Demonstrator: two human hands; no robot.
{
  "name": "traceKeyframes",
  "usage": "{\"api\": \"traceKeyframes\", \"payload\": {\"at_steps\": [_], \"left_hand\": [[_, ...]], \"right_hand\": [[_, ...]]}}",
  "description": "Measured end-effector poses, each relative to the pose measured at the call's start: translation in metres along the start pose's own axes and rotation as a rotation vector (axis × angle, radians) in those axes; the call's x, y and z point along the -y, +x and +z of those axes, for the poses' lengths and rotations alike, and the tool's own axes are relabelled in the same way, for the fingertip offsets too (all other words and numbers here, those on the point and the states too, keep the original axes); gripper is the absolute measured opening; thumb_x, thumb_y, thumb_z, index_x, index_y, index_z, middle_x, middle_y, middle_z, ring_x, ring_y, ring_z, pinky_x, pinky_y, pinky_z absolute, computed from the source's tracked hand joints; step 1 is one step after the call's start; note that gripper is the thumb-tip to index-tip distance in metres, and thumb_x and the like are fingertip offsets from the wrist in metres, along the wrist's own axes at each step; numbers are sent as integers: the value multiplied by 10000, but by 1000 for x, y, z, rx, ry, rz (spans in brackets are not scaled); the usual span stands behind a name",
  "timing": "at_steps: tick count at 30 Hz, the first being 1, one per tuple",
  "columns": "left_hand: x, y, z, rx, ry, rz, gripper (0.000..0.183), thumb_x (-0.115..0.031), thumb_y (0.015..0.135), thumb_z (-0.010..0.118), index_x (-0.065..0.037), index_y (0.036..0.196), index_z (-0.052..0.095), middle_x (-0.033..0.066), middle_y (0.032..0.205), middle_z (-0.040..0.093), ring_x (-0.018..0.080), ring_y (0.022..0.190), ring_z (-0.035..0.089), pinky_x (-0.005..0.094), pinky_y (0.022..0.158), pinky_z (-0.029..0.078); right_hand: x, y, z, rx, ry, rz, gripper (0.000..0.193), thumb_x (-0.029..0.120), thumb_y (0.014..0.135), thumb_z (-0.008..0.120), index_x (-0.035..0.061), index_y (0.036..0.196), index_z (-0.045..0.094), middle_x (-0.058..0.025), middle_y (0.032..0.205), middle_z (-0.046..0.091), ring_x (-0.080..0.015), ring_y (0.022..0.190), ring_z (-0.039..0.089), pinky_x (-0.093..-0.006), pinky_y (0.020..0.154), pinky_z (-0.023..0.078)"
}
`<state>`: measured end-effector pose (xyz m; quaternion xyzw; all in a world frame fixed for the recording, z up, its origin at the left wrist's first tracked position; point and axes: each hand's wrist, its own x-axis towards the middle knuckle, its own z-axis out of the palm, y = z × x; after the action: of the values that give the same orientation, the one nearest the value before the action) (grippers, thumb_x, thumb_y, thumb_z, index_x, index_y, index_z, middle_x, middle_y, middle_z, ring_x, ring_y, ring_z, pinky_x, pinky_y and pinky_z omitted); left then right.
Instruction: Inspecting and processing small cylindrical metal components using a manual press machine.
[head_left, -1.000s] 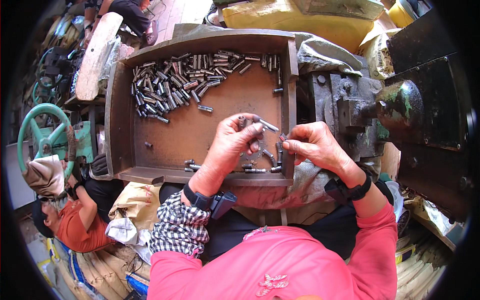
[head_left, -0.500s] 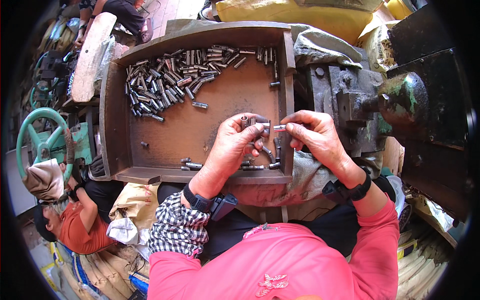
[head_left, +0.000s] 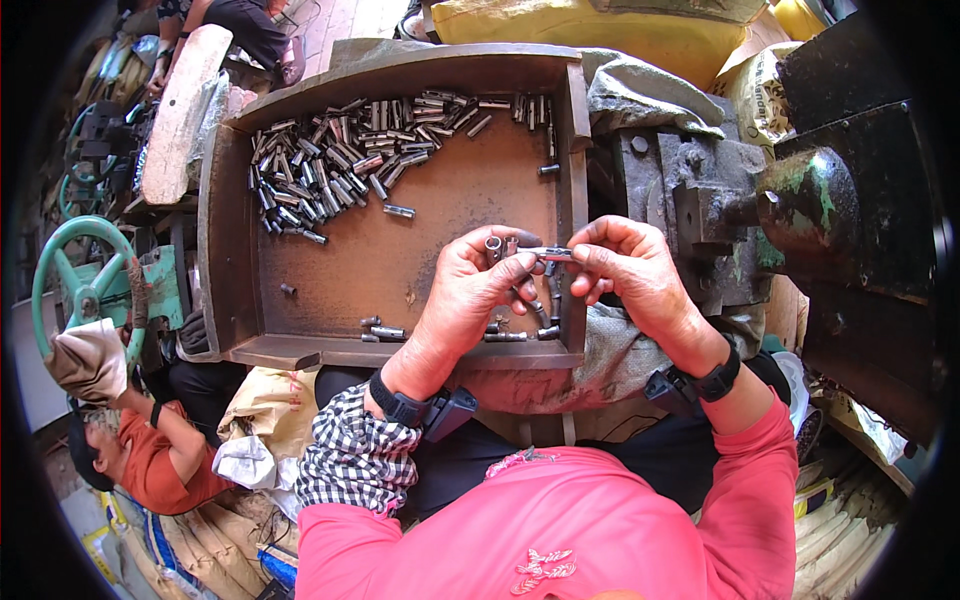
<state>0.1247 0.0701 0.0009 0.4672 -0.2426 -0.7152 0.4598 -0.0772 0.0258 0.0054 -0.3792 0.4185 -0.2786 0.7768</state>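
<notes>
Over the right side of a shallow brown box [head_left: 490, 190], my left hand [head_left: 450, 290] is closed around several short metal tubes [head_left: 494, 246], their open ends facing up. Its thumb and forefinger also pinch a slim metal piece. My right hand [head_left: 632, 275] pinches a shiny slotted metal tube [head_left: 556, 254] between thumb and fingertips. That tube lies level and meets the piece at my left fingertips; whether one sits inside the other cannot be seen. A heap of similar tubes [head_left: 340, 165] fills the box's far left. Darker metal pieces [head_left: 388, 332] lie along its near wall.
A heavy dark machine with a worn green-black cylinder [head_left: 815, 195] stands right of the box. Grey cloth [head_left: 650, 95] drapes its back corner. At the left are a green handwheel [head_left: 90, 285] and another person in an orange shirt [head_left: 165, 450]. Yellow sacking [head_left: 590, 40] lies behind.
My right hand's tube, apart from my left hand's piece before, now meets it. The left fingers have shifted slightly. The person at the left has raised an arm at the handwheel.
</notes>
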Motion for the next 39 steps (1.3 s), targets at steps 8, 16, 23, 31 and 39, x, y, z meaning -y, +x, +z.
{"api": "traceKeyframes", "payload": {"at_steps": [8, 16, 23, 31, 39], "left_hand": [[2, 1, -4, 42, -76, -36, 209, -108, 864, 629, -5, 1035, 569, 87, 777, 644, 99, 537, 572, 192, 422, 431], [-1, -3, 0, 122, 4, -99, 237, -157, 875, 632, -27, 1064, 575, 83, 794, 667, 88, 586, 621, 176, 429, 457], [-1, -3, 1, 69, 232, -65, 245, -182, 873, 637, -28, 1057, 590, 75, 764, 656, 106, 578, 621, 196, 445, 469], [3, 5, -9, 151, -161, -121, 249, -178, 933, 537, -15, 1120, 536, 117, 930, 633, 132, 731, 607, 216, 580, 495], [10, 2, -7, 91, -69, -170, 269, -139, 925, 542, -18, 1165, 522, 120, 998, 631, 158, 807, 645, 249, 638, 549]], "right_hand": [[1, 1, -2, 20, -8, -34, 149, 109, 872, 614, -18, 947, 593, -62, 815, 636, -106, 675, 644, -212, 567, 515], [7, 0, -6, 27, 19, 11, 140, 111, 854, 641, -8, 917, 600, -52, 789, 638, -103, 662, 642, -213, 544, 519], [8, -2, -5, 73, -23, -32, 117, 82, 840, 643, -15, 895, 607, -63, 773, 645, -116, 649, 646, -224, 541, 527], [4, 2, -7, -21, 76, -30, 117, 85, 837, 645, -11, 885, 600, -59, 774, 635, -99, 617, 629, -221, 520, 519], [3, 4, -7, -12, 105, -81, 125, 97, 842, 643, -6, 894, 594, -55, 770, 630, -96, 608, 627, -203, 518, 507]]}}
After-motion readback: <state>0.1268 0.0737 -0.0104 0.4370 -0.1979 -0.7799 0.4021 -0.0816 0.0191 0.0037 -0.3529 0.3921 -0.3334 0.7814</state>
